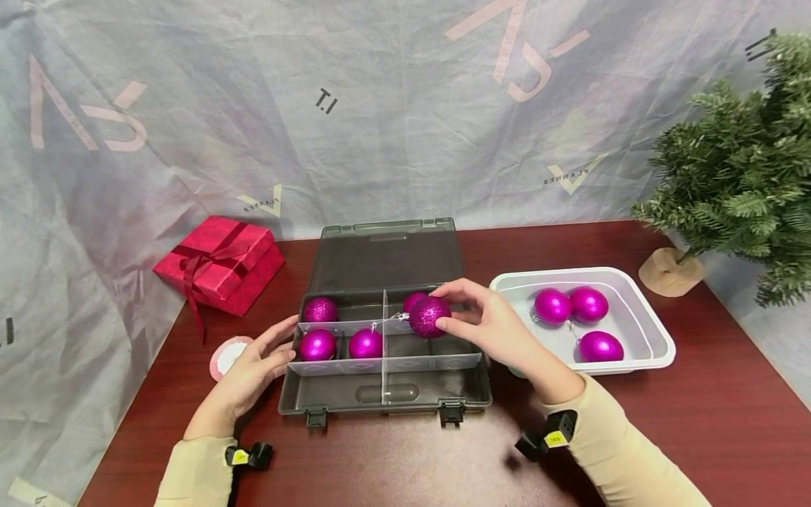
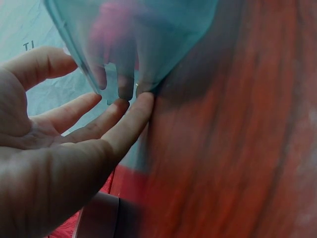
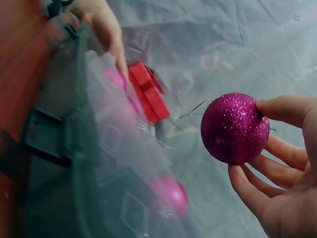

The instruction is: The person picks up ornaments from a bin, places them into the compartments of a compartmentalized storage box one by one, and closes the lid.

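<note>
Tabletop (image 1: 716, 359), red-brown woodgrain, w/ printed grey backdrop cloth (image 1: 393, 155) behind & Xmas tree (image 1: 747, 169) far R. R hand (image 1: 488, 317) pinches purple glitter bauble (image 1: 430, 318) over divided organizer box (image 1: 329, 391); L hand (image 1: 253, 370), fingers loose, touches box's L side.

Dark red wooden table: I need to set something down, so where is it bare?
The table is bare in front of the smoky-grey divided plastic box, between the cream sleeves, and right of the white rectangular plastic tray. Crowded at left: the left hand, pink-and-white round object, red ribboned gift box.
</note>
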Tool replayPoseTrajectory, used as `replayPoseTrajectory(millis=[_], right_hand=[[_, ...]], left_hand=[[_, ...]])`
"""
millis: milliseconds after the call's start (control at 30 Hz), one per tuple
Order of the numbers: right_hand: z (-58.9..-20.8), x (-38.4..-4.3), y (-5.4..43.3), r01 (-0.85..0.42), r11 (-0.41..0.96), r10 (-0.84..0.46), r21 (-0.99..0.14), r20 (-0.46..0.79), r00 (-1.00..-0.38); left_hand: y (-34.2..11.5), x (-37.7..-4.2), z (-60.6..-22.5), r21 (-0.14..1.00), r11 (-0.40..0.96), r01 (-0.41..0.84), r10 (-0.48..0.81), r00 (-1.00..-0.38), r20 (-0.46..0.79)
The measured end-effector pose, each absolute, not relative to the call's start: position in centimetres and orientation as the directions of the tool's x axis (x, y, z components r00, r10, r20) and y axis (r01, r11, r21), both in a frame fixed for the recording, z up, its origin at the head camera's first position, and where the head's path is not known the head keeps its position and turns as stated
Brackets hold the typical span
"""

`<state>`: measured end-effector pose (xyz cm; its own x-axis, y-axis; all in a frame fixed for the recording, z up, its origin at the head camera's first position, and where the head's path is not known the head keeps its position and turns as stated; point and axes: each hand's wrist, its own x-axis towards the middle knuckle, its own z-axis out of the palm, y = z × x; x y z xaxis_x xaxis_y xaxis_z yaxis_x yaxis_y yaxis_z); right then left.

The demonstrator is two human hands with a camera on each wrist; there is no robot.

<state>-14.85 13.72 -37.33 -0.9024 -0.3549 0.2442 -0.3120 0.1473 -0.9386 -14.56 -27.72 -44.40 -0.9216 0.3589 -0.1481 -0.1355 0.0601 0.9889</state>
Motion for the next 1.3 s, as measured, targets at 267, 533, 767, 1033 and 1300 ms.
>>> replayPoseTrajectory(millis=[267,533,767,1033,1300], right_hand=[[-38.7,-14.9,11.8,-0.275,0.195,-0.337,-0.942,0.199,-0.920],[-40.5,-15.0,11.1,-0.271,0.255,-0.333,-0.928,0.179,-0.926],[-41.2,-15.0,10.8,-0.316,0.267,-0.335,-0.910,0.220,-0.916],[-41.6,-14.7,10.5,-0.393,0.424,-0.313,-0.816,0.275,-0.909],[-41.9,-14.5,10.0,-0.454,0.536,-0.339,-0.712,0.311,-0.888]], left_hand=[[-27.6,-14.5,-44.2,0.990,0.055,-0.127,0.363,-0.921,-0.139],[-27.7,-14.5,-44.2,0.989,0.071,-0.128,0.367,-0.919,-0.145],[-27.7,-14.5,-44.2,0.991,0.065,-0.121,0.367,-0.920,-0.136],[-27.7,-14.3,-44.2,0.990,0.075,-0.123,0.365,-0.920,-0.142],[-27.7,-14.3,-44.1,0.989,0.081,-0.125,0.367,-0.919,-0.146]])
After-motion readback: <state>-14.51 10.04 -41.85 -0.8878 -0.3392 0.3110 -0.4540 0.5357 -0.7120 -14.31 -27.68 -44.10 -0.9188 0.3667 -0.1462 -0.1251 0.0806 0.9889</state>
